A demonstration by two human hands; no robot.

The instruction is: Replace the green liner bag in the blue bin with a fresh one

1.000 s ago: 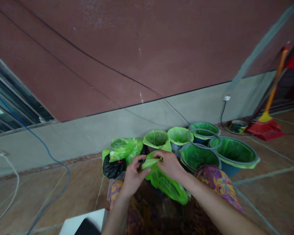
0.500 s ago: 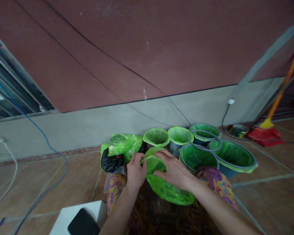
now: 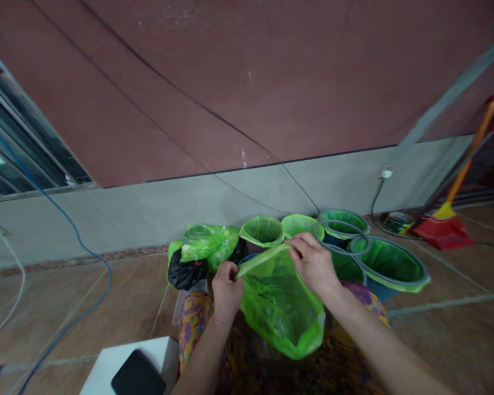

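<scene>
A thin green plastic bag (image 3: 280, 307) hangs wide between my two hands, its mouth spread and its folded rim stretched between them. My left hand (image 3: 227, 291) pinches the rim on the left. On the right, my right hand (image 3: 313, 260) grips the same rim, higher up. Behind the bag, the blue edge of a bin (image 3: 247, 257) shows, mostly hidden. Several bins lined with green bags stand beyond, among them a small lined bin (image 3: 262, 230) just past my hands and a large lined bin (image 3: 391, 266) to the right.
Loose grey rings (image 3: 341, 237) rest across the bins' tops. Tied green bags (image 3: 209, 244) and a black bag (image 3: 187, 272) sit left by the wall. A white box (image 3: 107, 365) with a black object (image 3: 138, 374) stands front left. A red dustpan (image 3: 443, 233) lies far right; a blue cable (image 3: 78, 233) crosses the floor.
My right hand has moved right and up, from loose fingers at the bag's opening to a grip on its rim. The bag has widened; my left hand has stayed nearly in place.
</scene>
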